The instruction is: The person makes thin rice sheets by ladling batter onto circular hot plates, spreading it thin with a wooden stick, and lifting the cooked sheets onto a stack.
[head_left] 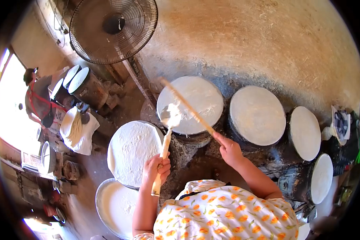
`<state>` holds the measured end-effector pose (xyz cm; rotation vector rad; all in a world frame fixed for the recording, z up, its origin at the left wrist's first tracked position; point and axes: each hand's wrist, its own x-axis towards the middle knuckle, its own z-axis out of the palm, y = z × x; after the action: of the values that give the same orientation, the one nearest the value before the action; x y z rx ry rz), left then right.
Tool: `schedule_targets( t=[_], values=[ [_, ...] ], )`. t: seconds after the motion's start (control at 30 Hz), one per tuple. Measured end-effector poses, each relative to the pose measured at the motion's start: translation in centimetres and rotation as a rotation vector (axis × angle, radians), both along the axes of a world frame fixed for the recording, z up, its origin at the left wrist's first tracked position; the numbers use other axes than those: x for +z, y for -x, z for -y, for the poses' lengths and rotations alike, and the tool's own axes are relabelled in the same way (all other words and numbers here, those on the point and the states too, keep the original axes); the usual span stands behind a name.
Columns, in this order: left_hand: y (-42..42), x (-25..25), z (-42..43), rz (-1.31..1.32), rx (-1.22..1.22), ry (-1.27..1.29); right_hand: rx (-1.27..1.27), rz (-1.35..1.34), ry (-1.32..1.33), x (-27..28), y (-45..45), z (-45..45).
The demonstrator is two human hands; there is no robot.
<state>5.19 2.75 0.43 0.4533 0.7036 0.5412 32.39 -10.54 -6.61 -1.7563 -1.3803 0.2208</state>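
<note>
My left hand (pixel 157 168) is closed around a pale stick (pixel 165 149) held upright, with a bright white wad at its top whose material I cannot make out. My right hand (pixel 230 152) grips the lower end of a long wooden stick (pixel 194 113) that slants up and left. Both sticks reach over a round griddle (pixel 206 94) coated with a white layer, wrinkled near its front; whether they touch it I cannot tell. Beside my left hand is another round griddle (pixel 130 152) under a rough white sheet that overhangs its left edge.
A pan of white liquid (pixel 112 204) sits at lower left. More white-topped griddles (pixel 258 116) (pixel 305 133) (pixel 322 179) curve round to my right along the wall. A caged fan (pixel 114 28) stands behind. Far left, a person (pixel 40 98) is near a cloth-lined basket (pixel 74 128).
</note>
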Motion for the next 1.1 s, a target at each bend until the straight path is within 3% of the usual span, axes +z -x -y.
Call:
schedule_targets(
  t=[0.03, 0.13, 0.2, 0.27, 0.33, 0.4, 0.5, 0.53, 0.6, 0.63, 0.67, 0.77, 0.83, 0.9, 0.93, 1.0, 1.1],
  values=[
    [0.2, -0.3, -0.6, 0.150, -0.064, 0.068, -0.011, -0.002, -0.103, -0.6, -0.7, -0.4],
    [0.9, 0.1, 0.4, 0.225, -0.025, -0.025, -0.107, -0.162, 0.236, -2.7, -2.2, 0.8],
    [1.1, 0.9, 1.0, 0.145, -0.007, -0.071, -0.114, -0.059, 0.199, -4.8, -1.7, 2.6],
    [1.3, 1.7, 1.6, -0.019, 0.019, -0.163, -0.023, 0.140, 0.722, -6.2, -0.7, 4.9],
    [2.0, 1.9, 1.7, -0.027, 0.055, -0.127, 0.079, 0.250, 0.693, -6.4, -0.2, 6.9],
    [3.3, 2.6, 1.9, -0.056, 0.129, -0.160, 0.112, 0.178, 0.696, -6.2, -1.1, 7.1],
    [5.6, 4.6, 2.5, -0.082, 0.286, -0.264, -0.018, -0.121, 0.175, -8.1, -2.9, 5.4],
    [6.8, 5.0, 2.7, -0.089, 0.350, -0.301, -0.086, -0.050, 0.071, -8.6, -3.5, 4.3],
    [9.4, 6.1, 3.3, -0.128, 0.457, -0.435, -0.289, -0.219, 0.454, -7.6, -2.9, 2.5],
    [10.9, 6.0, 3.6, -0.079, 0.533, -0.445, -0.175, -0.186, 0.154, -9.5, -1.9, 2.2],
    [12.6, 6.0, 3.9, -0.032, 0.614, -0.459, -0.117, -0.176, 0.386, -10.0, -0.8, 2.2],
    [17.6, 5.2, 5.0, -0.200, 0.803, -0.592, 0.165, -0.054, 0.400, -9.9, 0.8, 2.6],
    [20.9, 2.9, 5.7, -0.315, 0.915, -0.620, 0.197, -0.080, 0.401, -10.0, 1.1, 2.6],
    [25.1, -1.8, 6.7, -0.737, 0.998, -0.542, 0.164, -0.148, 0.410, -8.3, 1.6, 2.1],
    [26.9, -4.8, 7.2, -0.721, 1.081, -0.451, 0.203, -0.120, 0.210, -8.2, 1.8, 1.5],
    [29.1, -10.8, 8.9, -0.941, 1.087, -0.330, 0.241, -0.453, 0.614, -6.5, 1.6, 1.0],
    [31.8, -19.6, 11.9, -1.059, 0.886, 0.098, 0.295, -0.670, 0.718, -2.6, 2.3, 0.5]
  ],
)
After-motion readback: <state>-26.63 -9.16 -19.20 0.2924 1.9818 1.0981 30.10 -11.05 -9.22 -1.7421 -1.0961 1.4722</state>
